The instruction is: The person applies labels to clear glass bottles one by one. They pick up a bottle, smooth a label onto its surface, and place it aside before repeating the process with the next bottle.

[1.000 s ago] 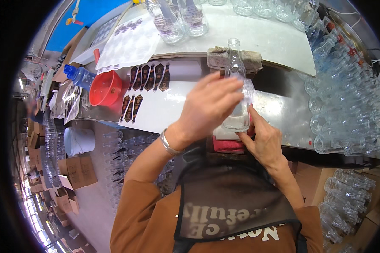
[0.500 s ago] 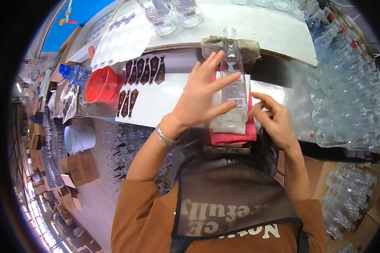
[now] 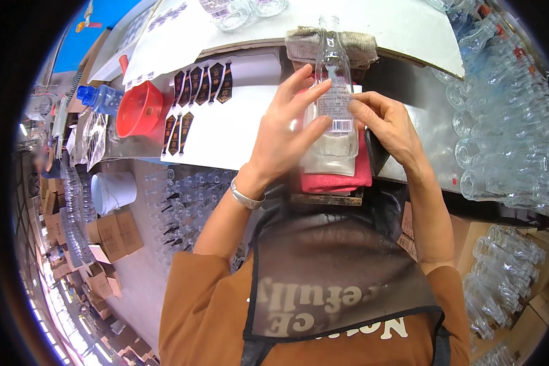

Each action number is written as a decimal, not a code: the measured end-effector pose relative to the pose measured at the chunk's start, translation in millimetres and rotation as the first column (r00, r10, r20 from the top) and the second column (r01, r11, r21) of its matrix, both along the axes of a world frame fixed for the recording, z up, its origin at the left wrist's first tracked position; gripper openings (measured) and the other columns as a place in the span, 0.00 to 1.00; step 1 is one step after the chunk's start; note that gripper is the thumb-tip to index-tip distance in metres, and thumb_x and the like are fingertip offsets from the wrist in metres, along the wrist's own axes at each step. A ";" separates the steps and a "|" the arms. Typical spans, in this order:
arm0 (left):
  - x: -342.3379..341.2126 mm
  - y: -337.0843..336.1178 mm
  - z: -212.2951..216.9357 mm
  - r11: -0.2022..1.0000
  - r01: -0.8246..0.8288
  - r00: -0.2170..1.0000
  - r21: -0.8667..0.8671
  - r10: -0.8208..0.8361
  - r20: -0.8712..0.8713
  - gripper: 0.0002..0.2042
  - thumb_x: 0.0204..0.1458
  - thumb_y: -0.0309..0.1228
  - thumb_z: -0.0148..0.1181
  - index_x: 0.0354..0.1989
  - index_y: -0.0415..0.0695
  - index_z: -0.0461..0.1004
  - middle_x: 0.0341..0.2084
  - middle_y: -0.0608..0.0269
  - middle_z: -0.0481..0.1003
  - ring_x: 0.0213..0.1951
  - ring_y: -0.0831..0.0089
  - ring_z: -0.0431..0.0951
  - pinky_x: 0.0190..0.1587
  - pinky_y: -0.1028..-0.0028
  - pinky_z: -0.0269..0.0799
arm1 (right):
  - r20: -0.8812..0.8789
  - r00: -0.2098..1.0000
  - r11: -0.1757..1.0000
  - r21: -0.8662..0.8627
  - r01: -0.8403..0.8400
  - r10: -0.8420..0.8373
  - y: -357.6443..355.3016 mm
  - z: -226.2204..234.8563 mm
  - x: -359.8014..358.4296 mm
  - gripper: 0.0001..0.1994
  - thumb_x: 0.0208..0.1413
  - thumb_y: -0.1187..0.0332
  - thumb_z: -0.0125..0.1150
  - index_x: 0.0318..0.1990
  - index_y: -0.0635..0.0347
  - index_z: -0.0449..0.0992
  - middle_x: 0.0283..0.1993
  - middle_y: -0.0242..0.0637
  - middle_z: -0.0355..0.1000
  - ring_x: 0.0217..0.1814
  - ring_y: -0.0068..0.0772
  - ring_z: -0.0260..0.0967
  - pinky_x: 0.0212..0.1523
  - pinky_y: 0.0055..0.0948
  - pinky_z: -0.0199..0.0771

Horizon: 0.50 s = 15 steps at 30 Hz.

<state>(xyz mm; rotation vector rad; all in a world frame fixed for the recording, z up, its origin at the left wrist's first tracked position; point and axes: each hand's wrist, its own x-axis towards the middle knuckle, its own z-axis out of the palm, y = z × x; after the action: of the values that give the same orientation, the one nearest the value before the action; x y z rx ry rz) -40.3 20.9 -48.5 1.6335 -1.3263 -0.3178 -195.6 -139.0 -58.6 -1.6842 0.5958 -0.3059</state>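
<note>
A clear glass bottle (image 3: 337,145) with a printed label (image 3: 334,110) lies on its back, neck pointing away from me. Under it are a white pad (image 3: 329,166) and a folded pink-red cloth (image 3: 329,182). Beside the bottle's left side is my left hand (image 3: 287,125), open with fingers spread; its fingertips reach over the glass. On the other side, my right hand (image 3: 389,125) has thumb and forefinger pinched together at the label's right edge. What they pinch, if anything, is too small to make out. The bottle's neck rests on a rolled greyish cloth (image 3: 363,47).
Dark tie-shaped labels (image 3: 196,84) lie on a white sheet (image 3: 226,131) to the left, near a red bowl (image 3: 141,110) and a blue-capped bottle (image 3: 104,100). Many clear bottles (image 3: 506,140) are stacked at right. More bottles (image 3: 226,13) stand at the far edge.
My right hand has moved up and inward, from beside the bottle's base to the label's right edge. My left hand remains spread beside the bottle. The view has shifted slightly.
</note>
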 end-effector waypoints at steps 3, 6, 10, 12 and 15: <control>1.0 -0.7 -0.8 1.000 0.010 1.000 0.009 -0.010 -0.012 0.25 0.55 0.33 0.66 0.63 0.48 0.74 0.68 0.50 0.64 0.66 0.57 0.67 0.68 0.60 0.62 | 0.002 1.000 1.000 -0.007 -0.008 0.008 -0.8 -3.0 0.8 0.21 0.63 0.56 0.62 0.50 0.70 0.79 0.36 0.32 0.76 0.37 0.19 0.69 0.41 0.22 0.70; 3.4 -0.5 -2.5 1.000 0.015 1.000 0.013 -0.015 0.006 0.25 0.55 0.34 0.66 0.63 0.48 0.73 0.67 0.50 0.65 0.67 0.57 0.66 0.68 0.60 0.62 | 0.011 1.000 1.000 -0.015 -0.011 0.011 0.8 -0.4 0.8 0.20 0.65 0.58 0.62 0.50 0.70 0.78 0.34 0.28 0.73 0.35 0.16 0.66 0.39 0.20 0.68; 3.9 -0.6 -2.1 1.000 0.022 1.000 0.008 -0.022 0.013 0.25 0.55 0.34 0.66 0.64 0.49 0.73 0.66 0.50 0.65 0.67 0.57 0.66 0.68 0.60 0.61 | 0.007 1.000 0.999 -0.031 -0.020 0.020 -0.1 -1.5 0.5 0.20 0.64 0.58 0.62 0.50 0.70 0.78 0.34 0.28 0.73 0.34 0.16 0.66 0.39 0.19 0.68; 3.9 -0.7 -2.0 1.000 0.023 1.000 0.006 -0.023 0.017 0.25 0.55 0.34 0.66 0.64 0.49 0.73 0.66 0.50 0.66 0.67 0.56 0.66 0.68 0.60 0.61 | 0.014 1.000 1.000 -0.013 -0.018 0.018 0.3 -1.7 0.4 0.20 0.64 0.58 0.62 0.50 0.70 0.78 0.33 0.28 0.73 0.34 0.16 0.66 0.39 0.19 0.68; 4.2 -0.5 -2.1 1.000 0.024 1.000 0.012 -0.024 0.012 0.25 0.55 0.34 0.66 0.64 0.49 0.73 0.66 0.50 0.66 0.67 0.56 0.66 0.68 0.60 0.62 | 0.000 1.000 1.000 -0.009 -0.005 0.005 -0.3 -2.6 0.4 0.23 0.61 0.54 0.63 0.50 0.69 0.79 0.37 0.36 0.78 0.38 0.21 0.70 0.42 0.23 0.70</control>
<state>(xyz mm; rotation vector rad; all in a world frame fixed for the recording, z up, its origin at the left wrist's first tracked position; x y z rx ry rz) -36.0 20.4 -50.7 1.6326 -1.3566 -0.3315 -195.3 -139.3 -61.2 -1.6946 0.5912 -0.3052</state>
